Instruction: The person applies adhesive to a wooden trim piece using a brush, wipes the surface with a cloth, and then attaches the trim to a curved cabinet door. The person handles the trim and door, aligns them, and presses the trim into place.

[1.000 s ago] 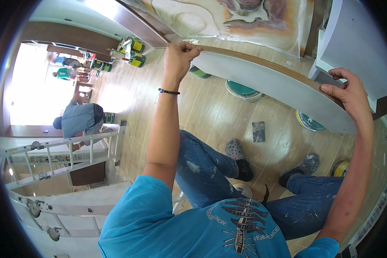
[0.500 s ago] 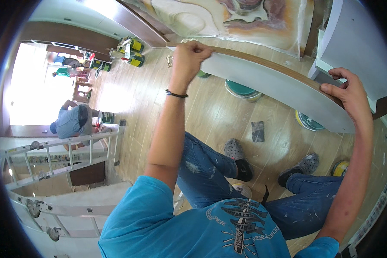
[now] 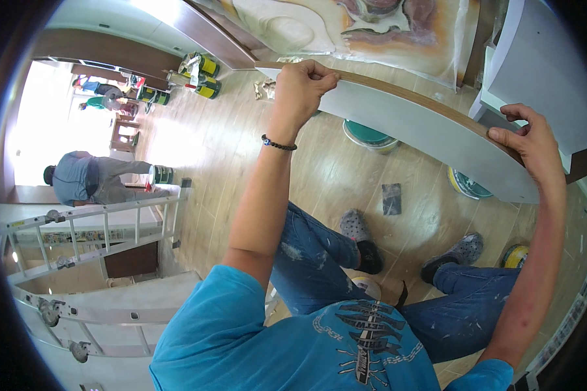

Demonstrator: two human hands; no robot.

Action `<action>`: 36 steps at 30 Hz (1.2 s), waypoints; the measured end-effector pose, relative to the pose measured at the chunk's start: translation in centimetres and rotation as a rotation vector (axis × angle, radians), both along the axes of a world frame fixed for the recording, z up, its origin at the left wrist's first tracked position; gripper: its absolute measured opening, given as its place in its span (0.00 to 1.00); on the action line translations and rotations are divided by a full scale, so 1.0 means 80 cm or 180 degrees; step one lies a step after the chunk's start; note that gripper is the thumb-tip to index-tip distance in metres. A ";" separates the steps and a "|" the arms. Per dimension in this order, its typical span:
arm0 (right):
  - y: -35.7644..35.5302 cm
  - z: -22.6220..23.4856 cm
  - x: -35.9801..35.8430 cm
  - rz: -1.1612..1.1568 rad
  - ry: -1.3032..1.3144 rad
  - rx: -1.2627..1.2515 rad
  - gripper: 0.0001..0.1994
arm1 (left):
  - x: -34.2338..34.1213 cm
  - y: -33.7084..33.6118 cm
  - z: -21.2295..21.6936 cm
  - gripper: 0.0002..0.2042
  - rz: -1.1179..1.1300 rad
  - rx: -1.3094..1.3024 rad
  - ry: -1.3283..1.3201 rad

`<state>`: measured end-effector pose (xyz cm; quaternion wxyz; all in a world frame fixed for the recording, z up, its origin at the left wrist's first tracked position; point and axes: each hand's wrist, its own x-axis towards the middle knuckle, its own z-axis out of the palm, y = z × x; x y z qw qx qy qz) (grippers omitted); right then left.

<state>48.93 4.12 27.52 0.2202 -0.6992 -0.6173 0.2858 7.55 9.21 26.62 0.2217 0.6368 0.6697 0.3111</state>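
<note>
In front of me a long white panel (image 3: 424, 130) with a brown wood-look edge lies over green-lidded buckets. At its far left part, my left hand (image 3: 303, 88) is closed in a pinch right at the brown edge; whatever is between those fingers, if anything, is too small or hidden. Toward the panel's right end, my right hand (image 3: 531, 140) grips the edge, its thumb on top and one finger curled up off it. The hidden fingers lie behind the edge.
Under the panel stand a green-lidded bucket (image 3: 368, 135) and another bucket (image 3: 466, 184). A dark sheet (image 3: 391, 199) lies on the floor near my feet. White shelving (image 3: 548, 72) rises at right. A ladder (image 3: 104, 228) and a person bending (image 3: 78, 179) are at left.
My left hand has slid a little to the right along the panel's edge. The right hand and the panel stay in place. The person at left has shifted leftward.
</note>
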 end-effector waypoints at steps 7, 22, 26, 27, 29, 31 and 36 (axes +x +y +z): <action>0.006 -0.014 0.006 0.0073 0.0124 0.0024 0.33 | -0.026 0.010 -0.013 0.10 -0.0029 0.0057 0.0033; 0.008 -0.020 0.017 0.0099 0.0034 0.0097 0.34 | 0.081 -0.035 -0.010 0.08 -0.1057 0.0264 -0.0138; 0.005 -0.001 0.006 0.0109 -0.0080 -0.0114 0.35 | 0.096 -0.077 0.005 0.09 -0.0995 0.0895 -0.0225; 0.004 0.002 0.005 0.0107 -0.0095 -0.0090 0.34 | 0.076 -0.076 -0.015 0.09 -0.0776 0.1300 0.0046; 0.003 0.002 0.000 0.0138 -0.0096 -0.0059 0.34 | 0.030 -0.075 -0.043 0.12 -0.0190 0.1728 0.0617; 0.003 0.002 -0.003 0.0116 -0.0078 -0.0012 0.34 | -0.022 -0.068 -0.055 0.18 0.0428 0.1647 0.1113; 0.004 0.008 -0.003 0.0047 -0.0101 -0.0242 0.35 | -0.117 -0.028 -0.075 0.32 0.0971 0.1263 0.2184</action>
